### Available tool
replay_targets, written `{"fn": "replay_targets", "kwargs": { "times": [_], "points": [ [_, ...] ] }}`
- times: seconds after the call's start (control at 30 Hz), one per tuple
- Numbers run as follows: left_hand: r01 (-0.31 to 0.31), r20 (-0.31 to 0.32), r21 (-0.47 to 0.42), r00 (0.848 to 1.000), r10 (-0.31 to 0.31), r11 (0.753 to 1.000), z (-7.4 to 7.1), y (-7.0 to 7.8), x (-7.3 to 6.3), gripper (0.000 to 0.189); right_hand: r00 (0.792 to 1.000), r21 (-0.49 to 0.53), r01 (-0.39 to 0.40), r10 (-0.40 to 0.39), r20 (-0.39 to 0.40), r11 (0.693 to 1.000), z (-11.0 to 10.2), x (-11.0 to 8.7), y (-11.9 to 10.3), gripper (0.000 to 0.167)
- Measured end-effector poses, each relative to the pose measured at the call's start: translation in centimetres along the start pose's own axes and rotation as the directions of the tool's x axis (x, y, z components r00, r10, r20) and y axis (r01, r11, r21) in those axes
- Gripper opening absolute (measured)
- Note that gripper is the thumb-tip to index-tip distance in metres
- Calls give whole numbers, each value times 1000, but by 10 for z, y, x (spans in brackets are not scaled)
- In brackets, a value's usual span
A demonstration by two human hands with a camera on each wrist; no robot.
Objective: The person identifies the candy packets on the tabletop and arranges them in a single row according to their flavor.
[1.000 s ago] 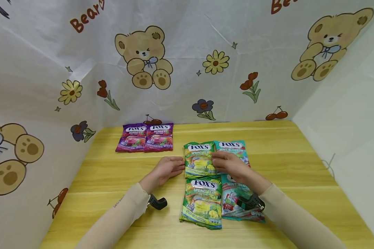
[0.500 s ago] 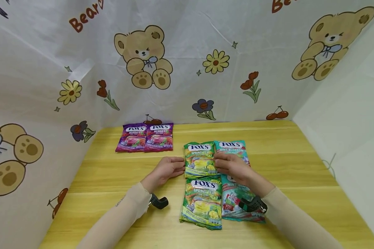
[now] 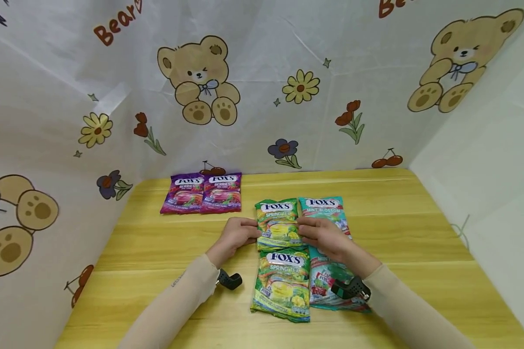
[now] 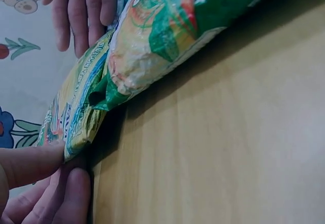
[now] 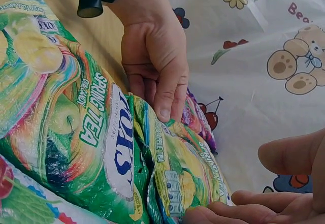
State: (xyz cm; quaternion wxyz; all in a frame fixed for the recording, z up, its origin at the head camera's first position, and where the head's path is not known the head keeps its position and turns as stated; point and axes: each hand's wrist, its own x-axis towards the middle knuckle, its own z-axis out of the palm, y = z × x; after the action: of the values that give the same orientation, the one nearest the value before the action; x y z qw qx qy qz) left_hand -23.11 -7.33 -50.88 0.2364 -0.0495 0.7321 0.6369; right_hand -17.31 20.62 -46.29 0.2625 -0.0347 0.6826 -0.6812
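Note:
In the head view, my left hand (image 3: 237, 233) is at the left edge of the upper green Spring Tea candy bag (image 3: 277, 223). The left wrist view shows its thumb (image 4: 35, 163) on the bag's edge with the other fingers below, pinching it. My right hand (image 3: 325, 235) lies along the same bag's right edge, fingers extended and thumb apart in the right wrist view. It partly covers the upper teal Mint Blossom bag (image 3: 323, 203). Below are a second Spring Tea bag (image 3: 281, 286) and another Mint Blossom bag (image 3: 325, 276), partly hidden by the right wrist.
Two purple Berries candy bags (image 3: 221, 194) lie side by side at the back left of the wooden table (image 3: 401, 218). A white cloth (image 3: 253, 63) printed with bears stands behind and to the left. A thin cable (image 3: 462, 232) shows beyond the right edge.
My left hand has moved slightly right, and its thumb has come onto the upper Spring Tea bag's edge. The right hand stays beside that bag, and the other bags have not moved.

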Motion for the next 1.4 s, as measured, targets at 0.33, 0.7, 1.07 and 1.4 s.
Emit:
{"fn": "replay_targets", "kwargs": {
  "times": [0.33, 0.7, 1.07, 1.4],
  "points": [
    [18, -54, 28, 998, -16, 999, -9, 3, -3, 43, 1000, -37, 5, -6, -13, 999, 10, 1, -1, 62],
    [36, 54, -4, 998, -36, 999, -11, 5, -1, 61, 994, -33, -19, 16, -109, 999, 26, 7, -5, 64],
    [64, 107, -85, 993, -54, 994, -17, 4, -4, 66, 986, 26, -21, 25, -162, 999, 29, 13, -1, 65],
    [16, 104, -117, 995, -4, 993, -18, 10, -3, 67, 976, 179, -48, 84, -199, 983, 30, 24, 0, 70]
  ]
}}
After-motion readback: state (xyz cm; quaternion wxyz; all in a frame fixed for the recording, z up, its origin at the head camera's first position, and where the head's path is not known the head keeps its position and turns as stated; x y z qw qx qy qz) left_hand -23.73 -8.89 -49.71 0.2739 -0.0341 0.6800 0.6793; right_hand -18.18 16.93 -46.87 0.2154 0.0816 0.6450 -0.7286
